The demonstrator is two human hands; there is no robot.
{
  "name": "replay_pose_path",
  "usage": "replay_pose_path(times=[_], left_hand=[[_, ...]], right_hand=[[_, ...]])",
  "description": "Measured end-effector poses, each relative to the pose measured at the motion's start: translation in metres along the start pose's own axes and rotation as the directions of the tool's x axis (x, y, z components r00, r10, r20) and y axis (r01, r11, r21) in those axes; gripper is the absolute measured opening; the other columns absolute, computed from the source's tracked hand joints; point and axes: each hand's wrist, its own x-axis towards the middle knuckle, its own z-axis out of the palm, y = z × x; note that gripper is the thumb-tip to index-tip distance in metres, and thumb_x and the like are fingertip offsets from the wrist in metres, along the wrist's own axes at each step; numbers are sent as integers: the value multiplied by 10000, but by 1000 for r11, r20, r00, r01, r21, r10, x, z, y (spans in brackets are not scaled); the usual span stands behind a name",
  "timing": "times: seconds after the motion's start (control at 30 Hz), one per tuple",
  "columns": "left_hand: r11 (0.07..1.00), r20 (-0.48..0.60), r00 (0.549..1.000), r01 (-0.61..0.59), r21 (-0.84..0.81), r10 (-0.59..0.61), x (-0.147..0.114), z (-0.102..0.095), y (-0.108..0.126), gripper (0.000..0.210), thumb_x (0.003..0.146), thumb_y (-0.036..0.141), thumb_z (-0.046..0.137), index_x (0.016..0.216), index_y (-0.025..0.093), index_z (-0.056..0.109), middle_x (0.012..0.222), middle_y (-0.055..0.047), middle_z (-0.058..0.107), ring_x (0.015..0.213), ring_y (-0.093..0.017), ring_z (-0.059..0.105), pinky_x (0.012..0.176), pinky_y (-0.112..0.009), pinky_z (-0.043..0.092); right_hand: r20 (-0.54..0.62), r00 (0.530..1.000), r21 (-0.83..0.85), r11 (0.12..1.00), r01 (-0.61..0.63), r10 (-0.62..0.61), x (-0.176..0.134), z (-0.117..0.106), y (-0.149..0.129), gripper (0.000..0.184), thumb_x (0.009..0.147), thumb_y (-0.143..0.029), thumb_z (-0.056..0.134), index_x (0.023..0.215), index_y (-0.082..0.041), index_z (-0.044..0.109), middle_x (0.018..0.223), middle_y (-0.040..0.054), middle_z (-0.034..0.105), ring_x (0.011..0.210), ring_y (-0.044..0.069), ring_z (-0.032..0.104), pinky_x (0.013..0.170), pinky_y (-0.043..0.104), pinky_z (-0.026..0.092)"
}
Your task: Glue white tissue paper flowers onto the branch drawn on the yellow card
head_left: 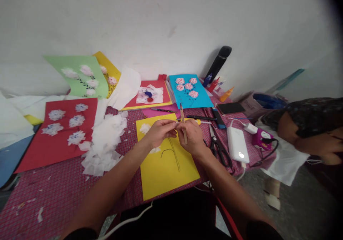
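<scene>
My right hand (191, 136) is closed round a slim tan pencil-like stick (182, 113), which points up and away from me. Beside it, my left hand (162, 131) has its thumb and fingers pinched together, and both sets of fingertips meet. Whatever small thing may be between them is hidden. Beneath both hands lies a yellow sheet (166, 182) with drawn stem lines (174, 156). White tissue puffs (145, 128) sit on its upper left part, partly covered by my left hand. Left of the sheet is a heap of white tissue pieces (107, 136).
Black-handled scissors (221, 152), a white power bank (238, 145) and a phone (230, 107) lie at right. Blue, red (189, 86) and green flower sheets (88, 73) stand or lie around. Glue-type bottles (226, 94) and a black bottle (219, 63) are behind. Another person's arm (316, 140) is far right.
</scene>
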Motion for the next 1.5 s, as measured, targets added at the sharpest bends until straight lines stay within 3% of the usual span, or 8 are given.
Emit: replay_pose_path(times=[0.2,0.33,0.63,0.93,1.07,1.23,1.33,1.5], left_hand=[[1000,-119,993,-20,6,21,3,-1,0,350,664,379,890,858,122,751,809,-71,721,646,-114,624,663,-284,562],[999,-142,989,-32,2,32,5,-5,-1,338,678,376,872,868,120,763,828,-82,726,671,-127,634,665,-288,572],[998,-147,987,-58,21,61,6,-9,-4,297,732,381,833,864,123,767,847,-81,720,699,-123,635,683,-273,564],[999,-117,992,-45,17,47,5,-7,-2,263,734,321,824,885,110,776,874,-97,734,700,-122,645,694,-276,563],[999,-121,992,-27,37,31,5,-9,0,232,681,178,802,896,96,773,904,-109,746,688,-117,649,712,-286,569],[996,-145,989,-22,85,35,8,-15,-1,252,704,201,829,919,93,755,915,-118,754,678,-121,667,713,-289,570],[991,-171,982,-57,124,78,11,-20,-1,252,703,236,851,886,104,740,896,-110,755,666,-121,668,703,-288,569],[913,-195,956,-129,388,218,18,-30,5,209,747,310,793,827,130,723,781,-51,725,634,-118,647,676,-275,558]], right_hand=[[-57,991,160,981,-111,122,-6,-10,-11,244,939,-178,579,1141,-297,645,1048,68,729,955,256,661,851,443,499],[-104,957,323,919,-224,270,-19,-27,-20,381,1007,-245,512,1359,-358,603,1055,44,735,928,238,677,859,440,519],[-103,945,311,912,-266,311,-26,-38,-30,254,994,-321,547,1142,-322,752,877,43,719,770,229,648,753,416,528],[-80,944,330,902,-279,321,-23,-29,-27,228,986,-314,562,1106,-315,755,976,48,748,874,243,669,821,428,525],[-73,871,447,796,-407,486,-17,-28,-26,222,989,-387,572,1024,-279,763,811,27,698,674,190,609,643,348,501],[55,786,628,591,-507,616,5,-27,-17,275,973,-470,594,923,-221,697,671,-7,629,536,126,532,497,264,413],[138,775,656,529,-538,617,24,-26,-9,302,936,-505,636,881,-208,642,665,-10,642,506,109,532,464,240,393],[264,798,580,572,-580,542,59,-26,-1,367,899,-535,656,778,-195,593,624,-9,642,458,92,523,431,219,381]])
